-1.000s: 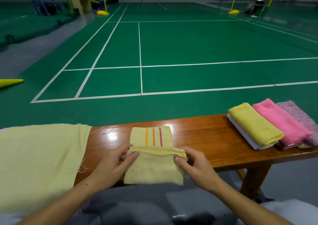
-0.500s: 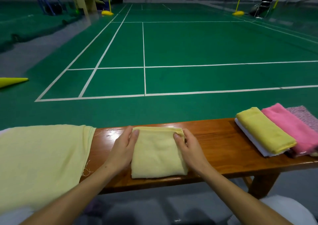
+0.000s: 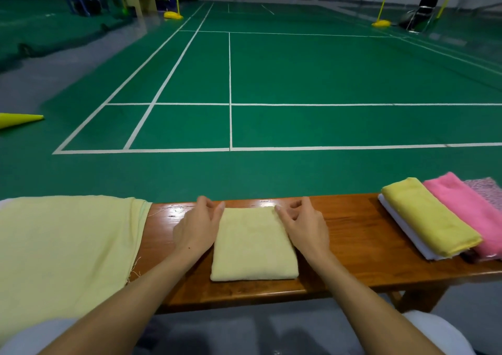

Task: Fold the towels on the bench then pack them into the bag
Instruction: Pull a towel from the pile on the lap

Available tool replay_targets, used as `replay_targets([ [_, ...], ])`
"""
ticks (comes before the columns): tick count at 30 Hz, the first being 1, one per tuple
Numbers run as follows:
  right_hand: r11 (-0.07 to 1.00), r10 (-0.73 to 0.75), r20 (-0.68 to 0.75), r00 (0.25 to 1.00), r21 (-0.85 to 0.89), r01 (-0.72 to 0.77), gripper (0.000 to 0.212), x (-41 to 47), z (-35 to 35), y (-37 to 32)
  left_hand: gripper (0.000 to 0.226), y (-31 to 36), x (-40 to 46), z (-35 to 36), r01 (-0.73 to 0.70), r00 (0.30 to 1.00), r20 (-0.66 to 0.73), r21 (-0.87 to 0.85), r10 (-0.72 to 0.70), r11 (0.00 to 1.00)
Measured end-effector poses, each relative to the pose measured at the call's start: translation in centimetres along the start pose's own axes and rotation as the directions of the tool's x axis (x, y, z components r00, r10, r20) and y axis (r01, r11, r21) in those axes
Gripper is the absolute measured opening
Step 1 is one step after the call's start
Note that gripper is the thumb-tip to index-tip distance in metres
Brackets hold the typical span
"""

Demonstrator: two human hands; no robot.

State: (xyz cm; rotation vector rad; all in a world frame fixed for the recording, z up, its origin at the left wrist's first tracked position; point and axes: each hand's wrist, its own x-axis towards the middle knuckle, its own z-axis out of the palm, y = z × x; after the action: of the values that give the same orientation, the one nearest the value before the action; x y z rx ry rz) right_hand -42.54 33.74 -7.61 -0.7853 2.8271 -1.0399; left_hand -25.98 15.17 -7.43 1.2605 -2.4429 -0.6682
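Pale yellow towel lies folded square on the bench, between the spread yellow cloth at left and a row of folded towels at right. Left hand and right hand flank its far corners, fingers loosely curled, fingertips touching the edges; neither grip holds anything. To finish well, probably press the layers flat and square the edges before lifting; no bag visible.

A folded towel lies mid-desk, a cloth to its left, stacked towels right.
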Motion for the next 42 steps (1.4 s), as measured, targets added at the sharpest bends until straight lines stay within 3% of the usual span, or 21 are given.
replay_targets([
  [2, 0.973, -0.093, -0.076, 0.993, -0.22, 0.074, 0.036, -0.1, -1.0, -0.2, 0.041, 0.3, -0.2, -0.7, -0.098, 0.991, -0.085, 0.083, 0.105, 0.992],
  [4, 0.949, -0.249, -0.088, 0.964, -0.222, 0.225, 0.028, -0.5, -1.4, -0.9, 0.043, 0.7, -1.0, -0.8, -0.297, 0.947, -0.083, 0.133, 0.309, 0.946],
  [7, 0.82, -0.531, 0.142, 0.836, -0.163, 0.549, 0.039, -2.3, -0.1, -1.5, 0.061, 1.3, -3.5, 0.6, -0.529, 0.848, 0.13, 0.137, 0.514, 0.838],
  [9, 0.743, -0.57, 0.354, 0.741, -0.163, 0.649, 0.056, -3.8, 1.3, -1.0, 0.071, 1.1, -4.6, 1.6, -0.572, 0.812, 0.263, 0.185, 0.521, 0.799],
  [11, 0.735, -0.518, 0.463, 0.719, -0.188, 0.651, 0.068, -4.5, 1.9, -0.2, 0.076, -0.1, -4.7, 2.0, -0.563, 0.809, 0.345, 0.221, 0.476, 0.796],
  [15, 0.767, -0.468, 0.49, 0.735, -0.188, 0.614, 0.075, -4.1, 1.1, 1.2, 0.081, -1.7, -3.9, 1.5, -0.552, 0.813, 0.381, 0.266, 0.44, 0.79],
  [20, 0.759, -0.548, 0.37, 0.75, -0.156, 0.632, 0.061, -3.7, -1.3, 2.6, 0.063, -2.6, -4.5, -0.2, -0.575, 0.812, 0.268, 0.215, 0.519, 0.789],
  [23, 0.791, -0.581, 0.322, 0.748, 0.006, 0.612, 0.05, -5.0, -2.7, 3.2, 0.047, -3.6, -5.1, -1.3, -0.654, 0.745, 0.259, 0.103, 0.615, 0.749],
  [26, 0.807, -0.557, 0.448, 0.699, 0.097, 0.582, 0.051, -6.6, -3.3, 3.7, 0.043, -3.7, -6.4, -1.9, -0.71, 0.671, 0.313, 0.011, 0.672, 0.704],
  [32, 0.789, -0.543, 0.506, 0.67, 0.036, 0.613, 0.062, -7.4, -3.7, 3.2, 0.052, -3.4, -7.0, -2.7, -0.77, 0.596, 0.384, 0.024, 0.706, 0.637],
  [38, 0.719, -0.582, 0.471, 0.663, -0.083, 0.69, 0.063, -7.4, -3.1, 2.7, 0.028, -3.3, -6.7, -2.5, -0.777, 0.602, 0.358, 0.058, 0.714, 0.627],
  [42, 0.673, -0.613, 0.459, 0.643, -0.123, 0.729, 0.062, -7.4, -3.0, 2.5, 0.022, -3.5, -6.4, -2.8, -0.719, 0.651, 0.326, -0.023, 0.685, 0.694],
])
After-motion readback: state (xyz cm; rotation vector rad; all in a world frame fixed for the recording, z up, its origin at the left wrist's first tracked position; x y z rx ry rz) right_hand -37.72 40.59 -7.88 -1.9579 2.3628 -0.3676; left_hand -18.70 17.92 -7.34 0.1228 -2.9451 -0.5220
